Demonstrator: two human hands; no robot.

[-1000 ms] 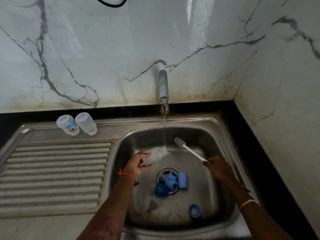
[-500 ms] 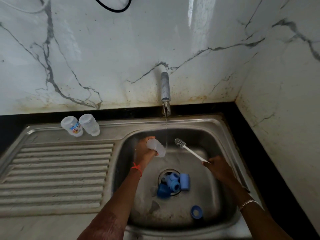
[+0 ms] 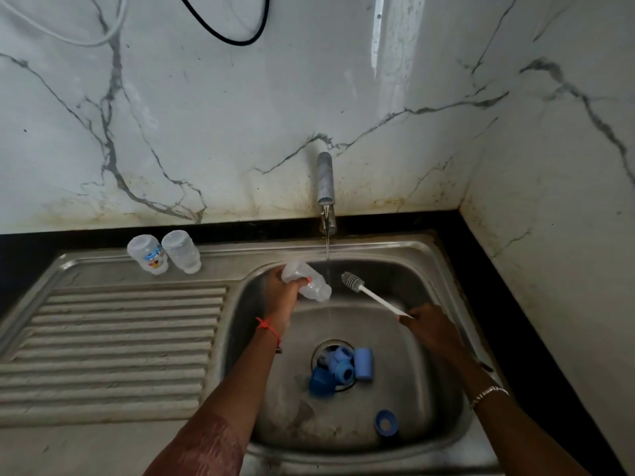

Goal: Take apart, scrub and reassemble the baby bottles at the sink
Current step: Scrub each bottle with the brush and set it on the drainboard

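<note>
A clear baby bottle (image 3: pixel 309 281) lies tilted in the left hand (image 3: pixel 283 297), fingers curled round its middle, above the far side of the steel sink (image 3: pixel 429 269). The bottle's lower end sits just beside a thin stream of water (image 3: pixel 327 266) falling from the tap (image 3: pixel 325 182) beyond the hand. To the right of that hand, across the stream, the right hand (image 3: pixel 433 329) pinches the end of a white bottle brush (image 3: pixel 371 293), its bristled head raised toward the water and clear of the bottle. Below and between the two hands, a cluster of blue bottle parts (image 3: pixel 343 367) rests on the drain. A blue ring (image 3: pixel 386 422) lies apart, nearer the person, under the right forearm. Well left of the left hand, two clear bottles (image 3: pixel 147 254) stand upside down, touching, at the back of the ribbed drainboard (image 3: pixel 113 338). A red thread (image 3: pixel 268 326) circles the left wrist, a metal bracelet (image 3: pixel 488 395) the right.
</note>
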